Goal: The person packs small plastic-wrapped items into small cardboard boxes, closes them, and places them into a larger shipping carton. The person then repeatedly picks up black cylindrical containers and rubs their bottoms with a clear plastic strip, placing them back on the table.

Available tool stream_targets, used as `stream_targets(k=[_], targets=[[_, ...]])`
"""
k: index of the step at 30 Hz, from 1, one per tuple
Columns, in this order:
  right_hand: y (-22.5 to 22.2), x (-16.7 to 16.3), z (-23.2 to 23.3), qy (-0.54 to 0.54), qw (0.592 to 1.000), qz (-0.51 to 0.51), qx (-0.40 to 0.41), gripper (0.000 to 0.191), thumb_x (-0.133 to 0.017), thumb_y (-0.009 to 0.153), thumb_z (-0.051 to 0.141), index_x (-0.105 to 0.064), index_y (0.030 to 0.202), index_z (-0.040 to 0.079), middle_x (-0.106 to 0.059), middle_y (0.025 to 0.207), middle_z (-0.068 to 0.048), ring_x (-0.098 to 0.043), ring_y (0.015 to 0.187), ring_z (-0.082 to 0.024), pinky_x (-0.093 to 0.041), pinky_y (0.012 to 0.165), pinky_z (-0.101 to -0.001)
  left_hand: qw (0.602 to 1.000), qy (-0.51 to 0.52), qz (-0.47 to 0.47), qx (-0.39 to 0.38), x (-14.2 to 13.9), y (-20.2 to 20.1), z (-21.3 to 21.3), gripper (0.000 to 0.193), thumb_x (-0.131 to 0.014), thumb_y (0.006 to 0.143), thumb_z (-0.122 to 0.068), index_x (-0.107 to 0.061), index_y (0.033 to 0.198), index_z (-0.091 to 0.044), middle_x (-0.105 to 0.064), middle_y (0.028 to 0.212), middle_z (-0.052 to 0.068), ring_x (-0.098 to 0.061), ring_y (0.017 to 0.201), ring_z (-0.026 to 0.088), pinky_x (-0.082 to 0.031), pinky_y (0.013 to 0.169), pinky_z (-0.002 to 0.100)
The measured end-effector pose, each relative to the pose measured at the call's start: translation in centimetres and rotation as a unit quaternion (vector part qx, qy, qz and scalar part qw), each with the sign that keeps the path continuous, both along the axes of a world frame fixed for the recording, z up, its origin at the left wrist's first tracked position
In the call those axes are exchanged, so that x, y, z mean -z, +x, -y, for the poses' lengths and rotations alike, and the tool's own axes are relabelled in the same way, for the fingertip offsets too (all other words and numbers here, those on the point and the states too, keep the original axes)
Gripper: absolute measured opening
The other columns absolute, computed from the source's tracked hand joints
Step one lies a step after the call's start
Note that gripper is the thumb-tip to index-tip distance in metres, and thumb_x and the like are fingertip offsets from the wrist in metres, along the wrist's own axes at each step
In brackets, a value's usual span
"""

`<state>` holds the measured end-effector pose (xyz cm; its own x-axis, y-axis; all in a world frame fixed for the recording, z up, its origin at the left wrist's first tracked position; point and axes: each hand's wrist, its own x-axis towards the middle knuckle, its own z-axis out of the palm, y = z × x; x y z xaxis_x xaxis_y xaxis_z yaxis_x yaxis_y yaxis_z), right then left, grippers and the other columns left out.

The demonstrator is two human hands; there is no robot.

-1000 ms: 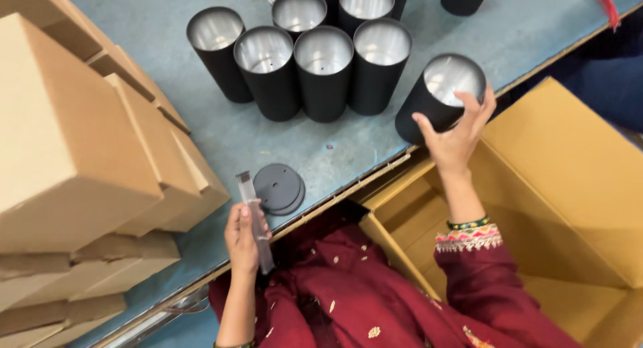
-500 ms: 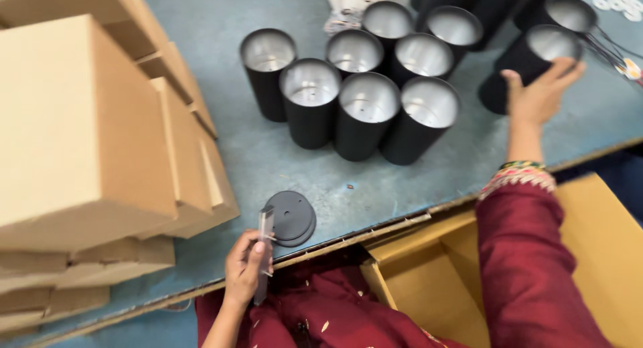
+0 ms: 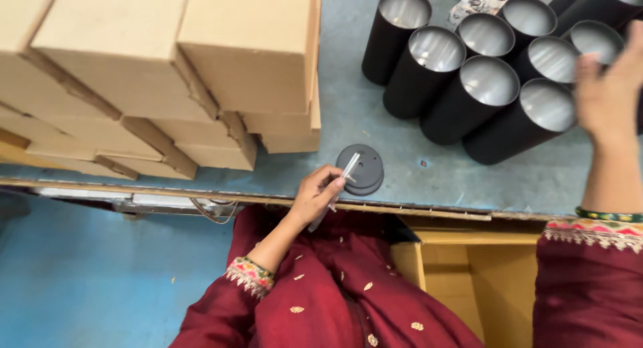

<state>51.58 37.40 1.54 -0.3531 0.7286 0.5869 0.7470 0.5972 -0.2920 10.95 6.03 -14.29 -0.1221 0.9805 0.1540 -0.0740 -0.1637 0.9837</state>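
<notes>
Left hand: the left hand is curled shut around a thin silvery tool, held like a pen at the near edge of the desk.
Tool tip: it lies over the rim of a flat black round lid on the desk; whether it touches the lid, I cannot tell.
Right hand: the right hand is raised at the right, fingers spread and blurred, holding nothing that shows; it is nearest the black tubes.
Tubes: a cluster of upright black tubes with silvery insides, open ends up, packed touching one another on the far right of the desk.
Boxes: stacked brown cardboard boxes fill the far left, just beside the lid.
Open carton: an open brown carton sits below the desk edge, near right.
Just changed: a second ago the right hand gripped the rim of a tube standing apart; now it is open and off it, while the left hand keeps its tool by the lid.
Versus earlier: the view has swung left and closer, so the boxes loom larger and the tubes sit at the right edge.
</notes>
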Motion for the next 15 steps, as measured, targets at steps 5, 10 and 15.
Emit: stream_targets(k=[5,10,15], targets=[[-6.3,0.7,5.5,-0.09,0.983,0.14,0.075,0.1,-0.058,0.109,0.062,-0.013,0.166,-0.007,-0.004,0.168,-0.044,-0.013,0.158,-0.056,-0.02,0.124,-0.0658,0.999,0.018,0.028,-0.012,0.8,-0.1,1.1,0.026,-0.062,0.104,-0.028,-0.065,0.107,-0.003,-0.059,0.077,-0.001,-0.057,0.061,0.006,-0.05,0.054,0.024],[-6.1,0.7,9.4,-0.148,0.953,0.182,0.193,0.103,-0.055,0.108,0.072,-0.015,0.175,0.006,-0.006,0.175,-0.034,-0.013,0.164,-0.05,-0.026,0.118,-0.0736,0.998,0.003,0.056,0.003,1.4,-0.7,1.8,0.027,-0.062,0.103,-0.029,-0.065,0.108,-0.003,-0.061,0.078,0.0,-0.058,0.061,0.007,-0.051,0.054,0.024],[-0.9,2.9,17.1,-0.122,0.969,0.074,0.202,0.111,-0.084,0.08,0.055,-0.033,0.168,0.012,-0.031,0.156,-0.03,-0.035,0.144,-0.049,-0.039,0.109,-0.0596,0.999,0.026,0.04,0.018,1.8,-1.8,2.5,0.027,-0.062,0.104,-0.028,-0.066,0.107,-0.002,-0.061,0.078,0.001,-0.058,0.062,0.007,-0.052,0.055,0.024]])
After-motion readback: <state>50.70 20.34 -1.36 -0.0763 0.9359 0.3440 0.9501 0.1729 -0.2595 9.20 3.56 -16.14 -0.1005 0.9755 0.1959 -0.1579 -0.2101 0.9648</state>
